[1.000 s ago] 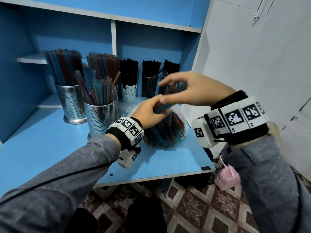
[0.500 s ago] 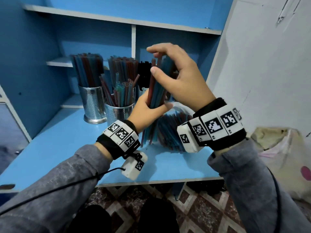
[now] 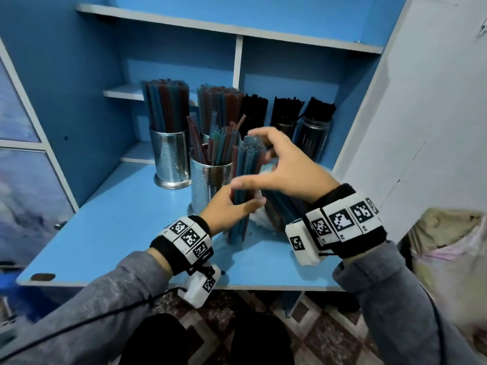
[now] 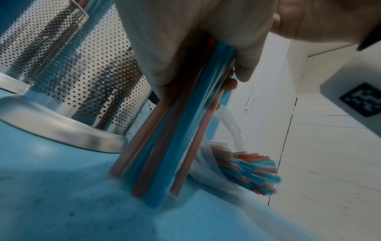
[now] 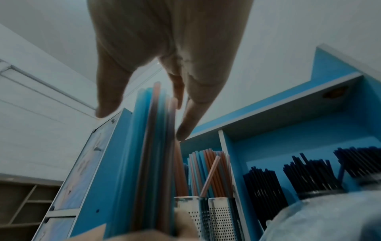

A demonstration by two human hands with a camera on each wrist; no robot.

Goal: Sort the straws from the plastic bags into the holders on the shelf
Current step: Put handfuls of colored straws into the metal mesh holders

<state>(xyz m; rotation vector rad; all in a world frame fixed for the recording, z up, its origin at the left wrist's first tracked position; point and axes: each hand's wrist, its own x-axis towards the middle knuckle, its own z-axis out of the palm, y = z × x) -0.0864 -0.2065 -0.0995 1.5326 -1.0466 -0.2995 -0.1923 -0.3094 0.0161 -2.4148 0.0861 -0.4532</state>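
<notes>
Where the blue surface (image 3: 110, 233) meets the shelf, perforated steel holders (image 3: 210, 180) stand; beside them the left hand (image 3: 226, 209) grips a straw bundle (image 3: 243, 185) upright. The left wrist view alone shows its ends touching down and bagged straws (image 4: 247, 168). Above, the right hand (image 3: 279, 169) hovers, fingers (image 5: 189, 119) spread wide.

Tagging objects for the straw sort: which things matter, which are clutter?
Job: straw bundle gripped by left hand; right hand over its tops; plastic bag; mesh holder.
Clutter: pale bag; cable.
</notes>
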